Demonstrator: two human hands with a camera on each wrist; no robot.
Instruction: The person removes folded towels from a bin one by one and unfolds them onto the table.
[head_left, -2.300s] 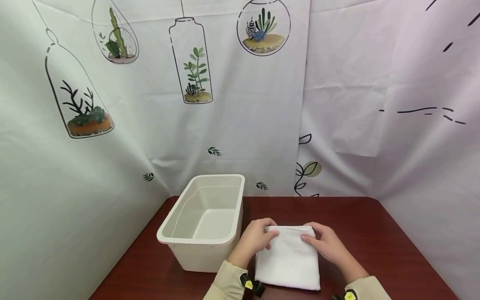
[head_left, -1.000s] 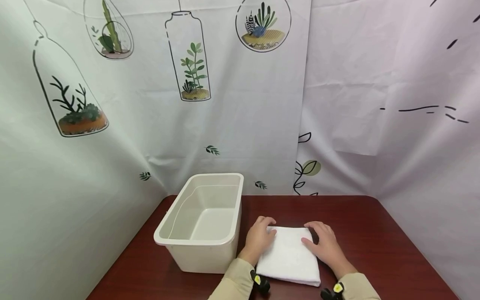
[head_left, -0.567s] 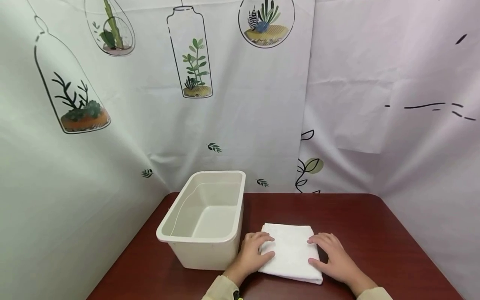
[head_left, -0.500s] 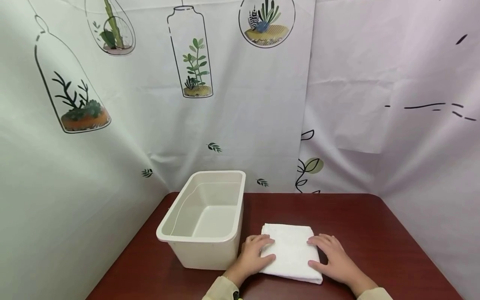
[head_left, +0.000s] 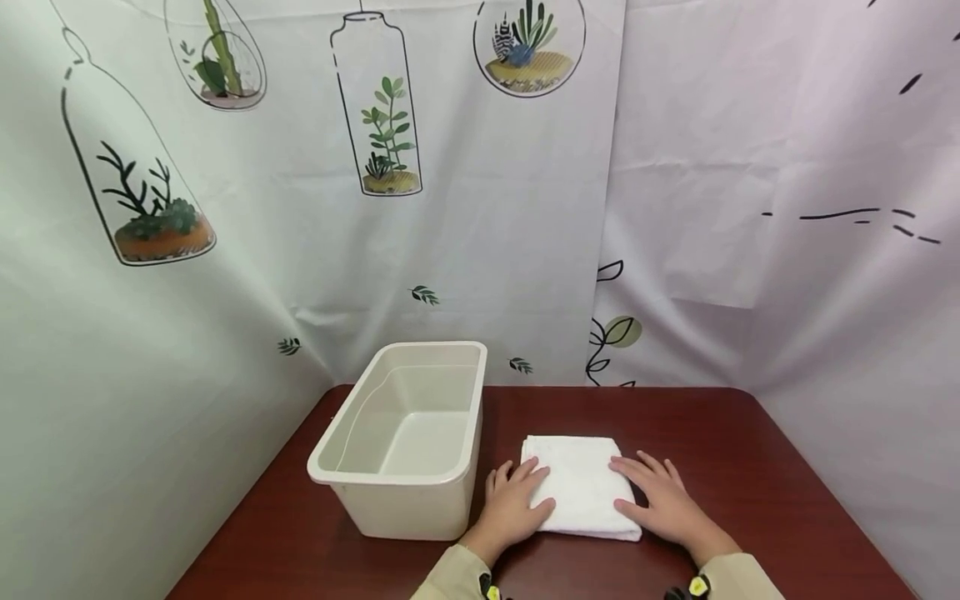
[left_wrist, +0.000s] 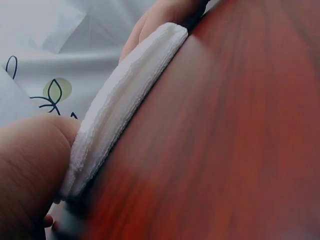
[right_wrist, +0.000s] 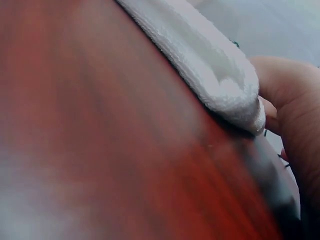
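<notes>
A folded white towel [head_left: 573, 482] lies on the dark red table [head_left: 735, 450], just right of a cream plastic bin [head_left: 408, 479]. My left hand [head_left: 516, 502] rests flat on the towel's left near part, fingers spread. Flat on its right near part lies my right hand [head_left: 658, 500]. The left wrist view shows the towel's folded edge [left_wrist: 120, 107] side-on, with my left hand [left_wrist: 30, 165] at its near end. In the right wrist view the towel's corner [right_wrist: 210, 65] lies beside my right hand [right_wrist: 290, 115].
The bin is empty and stands at the table's left. Printed curtains [head_left: 390, 208] close off the back and both sides. Bare tabletop shows right of the towel and behind it.
Both hands slid from the towel's far corners back toward me along its top. The towel stayed flat in the same spot.
</notes>
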